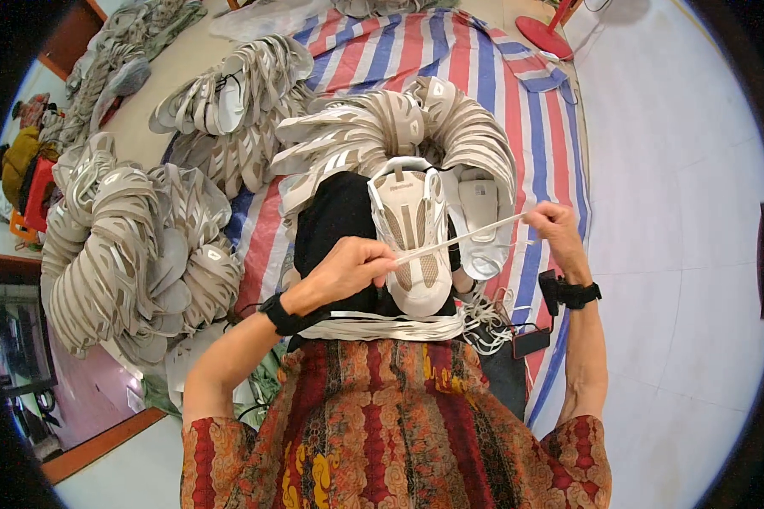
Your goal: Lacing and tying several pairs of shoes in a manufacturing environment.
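A white and beige shoe upper (415, 276) lies across my lap with its toe toward me. Above it a white shoelace (467, 237) is stretched taut, rising from left to right. My left hand (355, 270) is closed on the lace's left end, over the upper's left side. Out to the right and a little higher, my right hand (555, 227) pinches the other end. A bundle of white laces (382, 327) lies across my lap below the toe, its loose ends tangled at the right. Whether the lace passes through an eyelet cannot be made out.
Curved stacks of matching uppers stand ahead (475, 127) and at the left (102, 246), with another stack (238, 93) farther off. Beneath is a red, white and blue striped sheet (518, 102). A red round stand base (543, 37) sits far right. A small black device (530, 343) lies near my right side.
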Demonstrator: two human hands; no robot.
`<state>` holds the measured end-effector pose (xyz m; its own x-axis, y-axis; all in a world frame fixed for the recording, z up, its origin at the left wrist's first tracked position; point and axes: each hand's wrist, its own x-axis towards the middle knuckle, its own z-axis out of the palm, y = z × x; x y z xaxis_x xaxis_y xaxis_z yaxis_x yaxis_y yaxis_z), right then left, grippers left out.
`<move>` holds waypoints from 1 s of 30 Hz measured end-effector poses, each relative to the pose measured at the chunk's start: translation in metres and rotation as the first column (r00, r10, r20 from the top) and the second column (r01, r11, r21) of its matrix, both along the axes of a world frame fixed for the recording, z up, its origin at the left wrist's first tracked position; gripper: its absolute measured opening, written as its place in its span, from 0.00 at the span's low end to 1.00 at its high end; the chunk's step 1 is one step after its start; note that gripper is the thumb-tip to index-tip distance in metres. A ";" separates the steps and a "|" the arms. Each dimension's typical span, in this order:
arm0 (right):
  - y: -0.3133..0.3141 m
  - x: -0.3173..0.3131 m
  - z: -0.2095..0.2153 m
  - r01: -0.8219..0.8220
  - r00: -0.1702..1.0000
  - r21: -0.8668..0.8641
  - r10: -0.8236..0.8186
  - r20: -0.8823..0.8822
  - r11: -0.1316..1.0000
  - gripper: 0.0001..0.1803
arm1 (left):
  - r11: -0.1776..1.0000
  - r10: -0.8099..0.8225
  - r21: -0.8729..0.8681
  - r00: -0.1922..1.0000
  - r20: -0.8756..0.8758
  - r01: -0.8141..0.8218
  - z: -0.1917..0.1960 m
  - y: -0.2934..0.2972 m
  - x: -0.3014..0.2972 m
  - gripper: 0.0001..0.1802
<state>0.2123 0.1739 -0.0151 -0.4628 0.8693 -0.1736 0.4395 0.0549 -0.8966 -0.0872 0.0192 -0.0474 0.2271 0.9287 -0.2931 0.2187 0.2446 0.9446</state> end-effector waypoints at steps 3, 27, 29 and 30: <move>0.012 0.027 -0.011 0.170 0.985 0.047 -0.169 -0.022 0.984 0.08 | 1.000 0.016 -0.001 1.000 0.008 -0.016 -0.005 -0.012 -0.002 0.08; -0.070 -0.070 -0.057 -0.160 0.978 -0.016 0.156 -0.142 0.987 0.13 | 0.985 0.170 -0.015 0.977 0.130 -0.169 -0.004 0.053 0.025 0.09; -0.071 -0.072 -0.057 -0.023 0.988 -0.219 -0.012 -0.156 0.975 0.11 | 0.980 0.199 -0.047 0.950 0.241 -0.193 -0.013 0.055 0.021 0.11; -0.071 -0.070 -0.061 -0.017 0.988 -0.216 -0.017 -0.155 0.976 0.11 | 0.983 0.184 -0.053 0.942 0.282 -0.176 -0.014 0.058 0.023 0.13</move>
